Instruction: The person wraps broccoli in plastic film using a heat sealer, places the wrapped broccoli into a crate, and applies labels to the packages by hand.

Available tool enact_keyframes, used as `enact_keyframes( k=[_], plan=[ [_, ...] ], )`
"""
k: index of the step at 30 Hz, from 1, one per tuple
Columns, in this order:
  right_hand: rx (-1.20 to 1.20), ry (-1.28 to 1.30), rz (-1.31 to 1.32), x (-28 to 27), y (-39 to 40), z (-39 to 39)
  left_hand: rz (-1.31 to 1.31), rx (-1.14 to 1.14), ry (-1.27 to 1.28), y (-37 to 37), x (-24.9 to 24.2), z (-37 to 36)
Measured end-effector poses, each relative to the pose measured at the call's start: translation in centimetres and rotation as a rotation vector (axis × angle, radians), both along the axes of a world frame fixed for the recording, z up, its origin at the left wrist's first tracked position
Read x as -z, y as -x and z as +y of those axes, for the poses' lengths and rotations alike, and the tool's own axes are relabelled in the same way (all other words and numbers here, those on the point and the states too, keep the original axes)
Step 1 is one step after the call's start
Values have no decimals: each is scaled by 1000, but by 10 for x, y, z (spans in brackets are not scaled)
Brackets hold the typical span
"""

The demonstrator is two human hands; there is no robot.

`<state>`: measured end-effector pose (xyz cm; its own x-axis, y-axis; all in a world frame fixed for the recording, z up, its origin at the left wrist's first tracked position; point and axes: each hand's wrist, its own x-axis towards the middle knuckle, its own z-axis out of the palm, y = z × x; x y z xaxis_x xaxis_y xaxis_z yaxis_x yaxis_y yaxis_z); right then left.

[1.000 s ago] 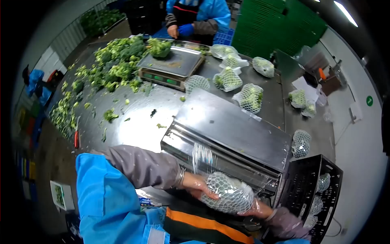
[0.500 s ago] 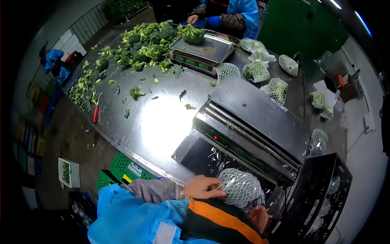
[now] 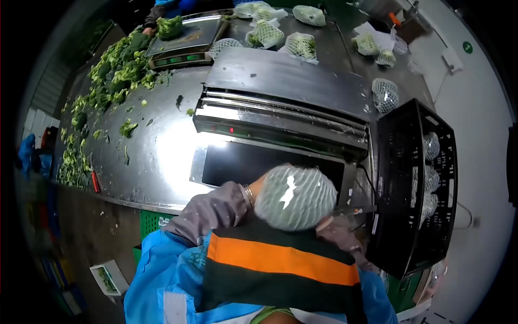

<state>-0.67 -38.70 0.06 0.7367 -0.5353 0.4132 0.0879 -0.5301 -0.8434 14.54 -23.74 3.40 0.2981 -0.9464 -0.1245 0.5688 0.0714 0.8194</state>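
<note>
A round bundle in white mesh netting and shiny clear film (image 3: 295,197) is held up close to my chest, in front of the wrapping machine (image 3: 280,121). My left hand (image 3: 260,186) grips its left side, with most of the fingers hidden behind it. At its lower right, my right hand (image 3: 325,222) holds it, mostly hidden by the bundle and the sleeve. Beyond the bundle lies the machine's dark flat plate (image 3: 243,162).
Loose broccoli (image 3: 116,73) covers the table's left part, near a scale (image 3: 189,40) and a red-handled knife (image 3: 95,182). Netted pieces (image 3: 264,34) lie behind the machine. A black crate (image 3: 399,189) with several wrapped pieces stands right. Another person's hand (image 3: 148,31) touches the broccoli.
The bundle has been lifted from beside the dark plate toward my chest, with both hands moving along with it. The view has swung to the right.
</note>
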Motion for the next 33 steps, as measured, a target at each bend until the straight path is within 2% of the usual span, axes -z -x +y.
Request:
enact_keyframes(
  k=[1, 2, 3, 4, 5, 7, 9, 11, 12, 13, 15, 16, 17, 19, 20, 21, 22, 23, 24, 25, 26, 27, 28, 29, 31, 32, 33],
  plan=[
    [-75, 26, -116, -39, -9, 12, 88, 205, 76, 4, -5, 0],
    [-200, 139, -101, -91, -18, 6, -36, 298, 58, 1, -15, 4],
    [-258, 256, -114, -127, -23, 7, -41, 354, 27, -3, -50, 12],
    [-315, 369, -134, -163, -29, 7, -190, 426, -191, -12, -76, 21],
    [-303, 500, -198, -179, -35, 7, -349, 494, -405, -26, -98, 27],
    [-279, 628, -144, -195, -41, 7, -295, 546, -442, -39, -127, 33],
    [-332, 550, -135, -189, -45, 8, -106, 463, -609, -36, -146, 29],
    [-473, 356, -179, -169, -51, 10, -136, 440, -415, -24, -124, 33],
    [-535, 201, -93, -164, -48, 11, -308, 465, -376, -21, -116, 34],
    [-602, 109, 35, -163, -44, 4, -518, 427, -343, -13, -118, 31],
    [-867, 93, -53, -175, -60, -11, -770, 397, -250, 4, -135, 29],
    [-1035, -70, -44, -177, -68, -3, -693, 426, -334, 11, -147, 27],
    [-1144, -191, -21, -176, -72, 14, -1009, 402, -206, 12, -150, 29],
    [-1131, -210, 61, -172, -75, 25, -790, 171, -217, 24, -145, 40],
    [-1144, -174, 61, -168, -77, 33, -666, 118, -157, 29, -128, 51],
    [-1145, -135, 65, -163, -80, 40, -679, 174, -157, 26, -132, 61],
    [-1164, -198, 69, -152, -84, 51, -462, -243, -245, 47, -131, 67],
    [-1165, -260, 74, -140, -88, 62, -231, -162, -327, 43, -139, 78],
    [-1255, -527, 245, -124, -89, 70, 5, 81, -451, 30, -154, 87],
    [-1307, -642, 296, -118, -87, 69, -30, 22, -487, 31, -155, 97],
    [-1351, -757, 351, -112, -85, 68, -192, -4, -498, 30, -165, 100],
    [-1383, -711, 312, -111, -79, 65, -330, -34, -519, 30, -171, 108],
    [-1360, -887, 365, -106, -75, 64, -463, -52, -655, 27, -182, 114],
    [-1322, -1063, 393, -99, -72, 64, -493, -53, -690, 9, -166, 145],
    [-1198, -1177, 485, -115, -67, 65, -688, -267, -528, 21, -191, 115],
    [-1264, -1245, 414, -106, -71, 72, -466, -256, -84, 33, -179, 95],
    [-1332, -1301, 331, -91, -78, 79, -368, 87, -252, 35, -172, 99]
  ],
)
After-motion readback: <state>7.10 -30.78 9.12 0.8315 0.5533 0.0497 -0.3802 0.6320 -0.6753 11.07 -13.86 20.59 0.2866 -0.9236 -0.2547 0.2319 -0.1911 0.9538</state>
